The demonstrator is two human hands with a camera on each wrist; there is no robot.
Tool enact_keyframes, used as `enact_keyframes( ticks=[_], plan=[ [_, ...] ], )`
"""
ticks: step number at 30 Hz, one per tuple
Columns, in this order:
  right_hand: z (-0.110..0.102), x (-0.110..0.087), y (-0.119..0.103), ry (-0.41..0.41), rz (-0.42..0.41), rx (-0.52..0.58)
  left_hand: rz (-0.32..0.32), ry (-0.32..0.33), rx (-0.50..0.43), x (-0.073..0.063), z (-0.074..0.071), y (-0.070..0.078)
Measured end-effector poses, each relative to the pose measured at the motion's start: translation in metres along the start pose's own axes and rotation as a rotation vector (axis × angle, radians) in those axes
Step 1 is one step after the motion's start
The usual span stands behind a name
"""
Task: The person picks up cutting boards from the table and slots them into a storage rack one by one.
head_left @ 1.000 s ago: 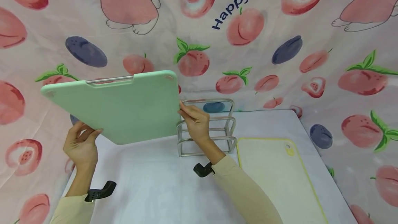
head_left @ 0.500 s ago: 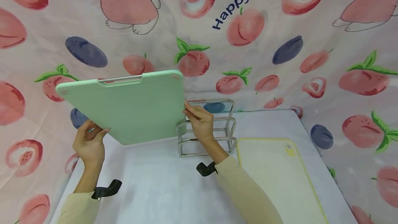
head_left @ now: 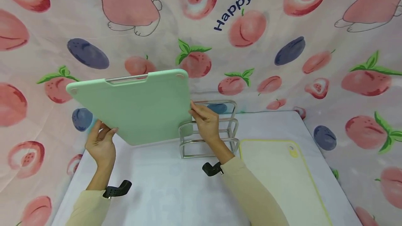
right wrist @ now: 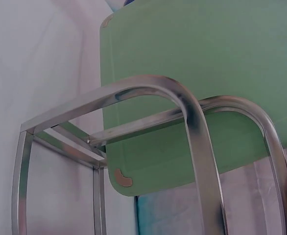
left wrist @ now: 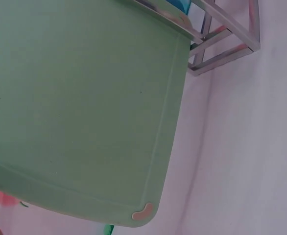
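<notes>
A pale green cutting board [head_left: 135,111] with a metal handle bar along its upper edge is held up at a slant above the table. My left hand [head_left: 102,145] pinches its lower left edge. On its right edge, the fingers of my right hand [head_left: 207,123] grip near the stainless steel rack [head_left: 224,138]. The board's right end sits behind the rack's two nearer hoops [right wrist: 200,142], as the right wrist view shows. In the left wrist view, the board [left wrist: 80,107] fills most of the picture and only a bit of the hand shows.
A white cutting board with a yellow rim [head_left: 279,180] lies flat on the white-covered table [head_left: 169,191], right of the rack and partly beneath the right sleeve. A fruit-printed cloth [head_left: 194,27] hangs close behind and at both sides.
Both hands have moved to the right with the green board. Its right end has passed farther behind the rack's nearer hoops. Rack and white board stay put.
</notes>
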State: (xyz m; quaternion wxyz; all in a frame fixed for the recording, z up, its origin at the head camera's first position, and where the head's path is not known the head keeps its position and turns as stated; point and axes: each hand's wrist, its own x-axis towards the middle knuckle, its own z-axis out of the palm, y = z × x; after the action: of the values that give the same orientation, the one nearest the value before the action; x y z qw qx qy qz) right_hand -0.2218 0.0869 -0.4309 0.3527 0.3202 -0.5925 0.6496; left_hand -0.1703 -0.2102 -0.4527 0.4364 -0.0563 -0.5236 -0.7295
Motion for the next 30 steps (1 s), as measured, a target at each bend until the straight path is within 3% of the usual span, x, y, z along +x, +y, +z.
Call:
enact_keyframes(
  ticks=[3, 11, 22, 30],
  plan=[
    [-0.001, 0.003, -0.009, -0.003, 0.007, -0.020, 0.011, -0.005, 0.042, -0.001, 0.002, -0.001],
    [-0.008, 0.006, -0.020, 0.020, 0.009, -0.077, 0.004, -0.001, 0.019, -0.004, 0.012, -0.001],
    [-0.025, 0.006, -0.015, 0.034, 0.003, -0.063, -0.002, 0.009, -0.005, -0.008, 0.026, -0.008],
    [-0.038, -0.001, 0.005, 0.056, -0.015, -0.068, 0.011, -0.008, -0.015, -0.014, 0.036, -0.011]
  ],
)
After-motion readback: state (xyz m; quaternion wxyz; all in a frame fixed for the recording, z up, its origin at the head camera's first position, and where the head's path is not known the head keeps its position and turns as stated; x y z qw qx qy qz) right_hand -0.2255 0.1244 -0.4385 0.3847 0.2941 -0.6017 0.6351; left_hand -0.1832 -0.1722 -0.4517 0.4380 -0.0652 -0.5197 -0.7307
